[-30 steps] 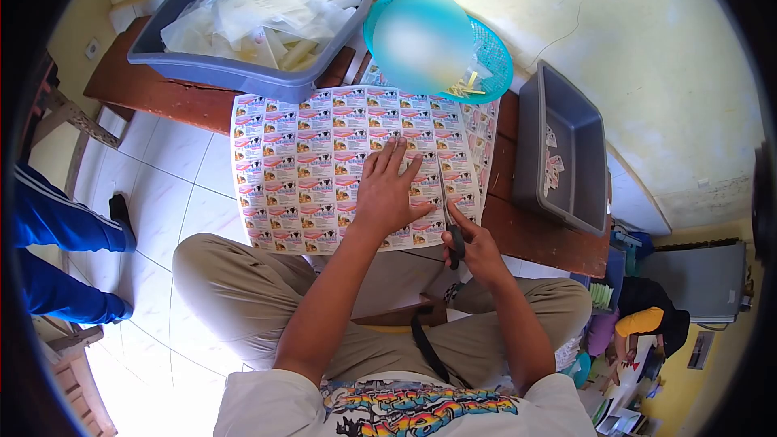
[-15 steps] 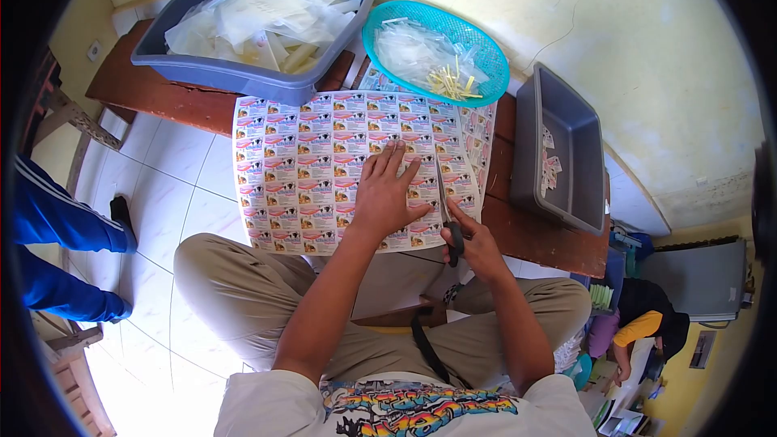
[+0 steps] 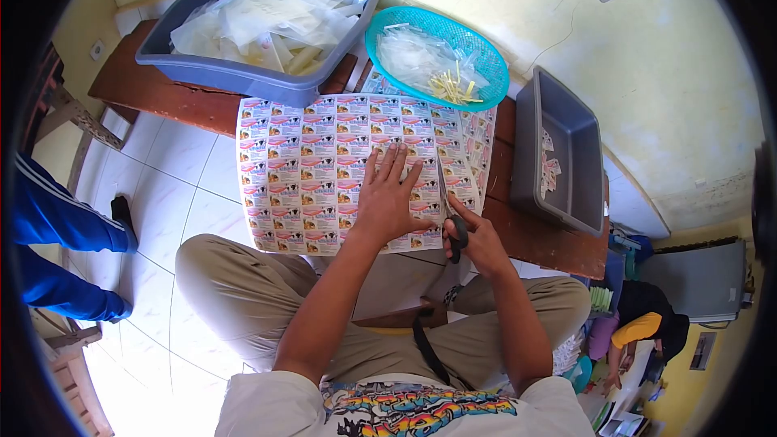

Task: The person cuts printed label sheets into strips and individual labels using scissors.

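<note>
A large sheet of printed labels (image 3: 279,162) lies on the brown bench, its near edge hanging over my lap. My left hand (image 3: 392,202) rests flat on it with fingers spread. In my right hand (image 3: 479,241) are black-handled scissors (image 3: 456,231), with the blades pointing away from me along the gap between label columns at the sheet's right side. Whether the blades are parted is hard to make out. Another printed sheet (image 3: 483,133) shows beneath, at the right edge.
A blue-grey tub (image 3: 235,78) of plastic bags stands back left. Beside it is a turquoise basket (image 3: 500,73) with clear packets and yellow strips. A grey bin (image 3: 573,142) at right holds some cut labels (image 3: 549,171). A person in blue trousers (image 3: 69,222) stands left; another person (image 3: 643,328) is at lower right.
My right hand and the scissors have shifted slightly, and the handles sit at a different angle. The left hand stays spread on the sheet. The whole view has moved a little.
</note>
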The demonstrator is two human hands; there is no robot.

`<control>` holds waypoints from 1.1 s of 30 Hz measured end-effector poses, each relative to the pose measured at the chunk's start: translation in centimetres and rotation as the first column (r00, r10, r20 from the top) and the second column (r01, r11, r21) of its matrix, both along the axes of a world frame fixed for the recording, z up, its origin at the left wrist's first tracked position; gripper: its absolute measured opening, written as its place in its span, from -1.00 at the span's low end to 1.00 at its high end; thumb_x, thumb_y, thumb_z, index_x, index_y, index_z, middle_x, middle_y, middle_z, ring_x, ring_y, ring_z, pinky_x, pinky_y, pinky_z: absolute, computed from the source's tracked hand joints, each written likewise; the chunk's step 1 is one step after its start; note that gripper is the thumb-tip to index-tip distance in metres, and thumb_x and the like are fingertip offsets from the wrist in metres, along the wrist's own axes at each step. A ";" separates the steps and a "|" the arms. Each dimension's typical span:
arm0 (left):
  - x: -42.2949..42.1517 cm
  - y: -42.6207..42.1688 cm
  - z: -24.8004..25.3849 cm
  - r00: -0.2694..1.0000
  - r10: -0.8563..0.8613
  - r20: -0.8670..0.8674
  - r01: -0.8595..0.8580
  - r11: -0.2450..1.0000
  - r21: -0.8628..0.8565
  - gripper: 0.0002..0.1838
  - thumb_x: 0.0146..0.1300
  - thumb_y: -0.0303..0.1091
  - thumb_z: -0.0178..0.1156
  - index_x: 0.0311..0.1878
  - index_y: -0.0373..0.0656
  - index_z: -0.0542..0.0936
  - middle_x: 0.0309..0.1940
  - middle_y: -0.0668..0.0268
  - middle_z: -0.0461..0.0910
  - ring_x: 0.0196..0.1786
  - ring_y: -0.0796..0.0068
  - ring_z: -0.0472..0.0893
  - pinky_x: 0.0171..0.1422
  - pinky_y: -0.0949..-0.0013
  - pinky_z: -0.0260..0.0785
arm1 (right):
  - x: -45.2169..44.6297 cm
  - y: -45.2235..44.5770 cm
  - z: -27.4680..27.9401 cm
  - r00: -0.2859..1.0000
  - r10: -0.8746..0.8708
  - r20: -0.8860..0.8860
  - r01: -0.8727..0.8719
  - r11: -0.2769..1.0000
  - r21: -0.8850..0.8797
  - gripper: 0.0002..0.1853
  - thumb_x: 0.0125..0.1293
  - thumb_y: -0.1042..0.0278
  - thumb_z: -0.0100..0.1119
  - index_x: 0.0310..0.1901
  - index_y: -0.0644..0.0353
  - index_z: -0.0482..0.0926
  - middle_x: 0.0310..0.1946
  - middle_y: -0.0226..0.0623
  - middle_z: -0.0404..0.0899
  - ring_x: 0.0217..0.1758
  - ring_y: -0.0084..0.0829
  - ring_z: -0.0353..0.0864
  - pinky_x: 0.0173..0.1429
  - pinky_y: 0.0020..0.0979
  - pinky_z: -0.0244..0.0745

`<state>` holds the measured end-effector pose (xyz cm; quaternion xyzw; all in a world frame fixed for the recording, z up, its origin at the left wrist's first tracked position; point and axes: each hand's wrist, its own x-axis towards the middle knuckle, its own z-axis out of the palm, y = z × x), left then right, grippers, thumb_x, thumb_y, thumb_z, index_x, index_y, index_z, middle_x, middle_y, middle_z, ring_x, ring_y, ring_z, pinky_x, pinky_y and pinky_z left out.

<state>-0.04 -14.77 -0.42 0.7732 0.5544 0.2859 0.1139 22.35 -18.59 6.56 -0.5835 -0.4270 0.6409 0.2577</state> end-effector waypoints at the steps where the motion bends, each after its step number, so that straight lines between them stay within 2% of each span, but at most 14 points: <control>1: 0.0 0.1 -0.2 1.000 0.002 0.011 -0.003 1.000 0.013 0.15 -0.05 0.44 0.58 0.57 -0.02 0.54 0.69 -0.05 0.28 0.77 0.00 0.17 0.86 -0.19 -0.23 | 0.0 0.0 -0.2 1.000 0.005 -0.002 -0.005 1.000 0.006 -0.17 0.52 0.22 0.47 0.71 0.01 0.27 -0.21 -0.43 0.61 -0.28 -0.56 0.64 -0.19 -0.38 0.67; 5: 0.0 0.4 -0.8 0.998 -0.002 0.057 0.001 1.000 0.023 0.08 0.02 0.39 0.57 0.55 -0.02 0.56 0.67 -0.05 0.30 0.76 -0.01 0.19 0.85 -0.17 -0.20 | -0.1 0.0 -0.4 1.000 0.006 -0.001 -0.006 1.000 0.016 -0.18 0.52 0.21 0.47 0.71 0.01 0.28 -0.20 -0.44 0.61 -0.25 -0.56 0.64 -0.18 -0.38 0.68; 7: -0.1 0.4 -0.9 0.999 -0.004 0.042 0.002 0.999 0.047 -0.02 0.12 0.32 0.53 0.53 -0.02 0.58 0.66 -0.05 0.32 0.75 -0.01 0.22 0.84 -0.16 -0.15 | 0.0 0.0 -0.7 1.000 0.005 -0.005 -0.004 1.000 0.022 -0.18 0.52 0.21 0.47 0.71 0.00 0.28 -0.20 -0.44 0.61 -0.24 -0.56 0.64 -0.18 -0.38 0.68; 13: -0.1 0.6 -1.1 0.999 0.000 0.034 -0.002 0.998 0.065 -0.11 0.21 0.26 0.49 0.53 0.00 0.58 0.65 -0.03 0.34 0.73 0.00 0.24 0.82 -0.17 -0.12 | -0.1 0.1 -0.9 1.000 -0.003 -0.028 0.004 1.000 0.030 -0.18 0.52 0.22 0.47 0.71 0.02 0.28 -0.20 -0.43 0.61 -0.25 -0.57 0.64 -0.18 -0.39 0.68; 33: -0.1 0.6 -1.3 0.998 0.001 0.058 -0.005 0.997 0.079 -0.16 0.24 0.24 0.48 0.51 0.00 0.60 0.62 -0.01 0.38 0.71 -0.01 0.28 0.81 -0.15 -0.10 | -0.6 0.6 -0.6 1.000 0.002 0.014 -0.003 0.998 0.059 -0.17 0.49 0.20 0.51 0.70 -0.01 0.31 -0.30 -0.46 0.61 -0.31 -0.59 0.63 -0.22 -0.39 0.65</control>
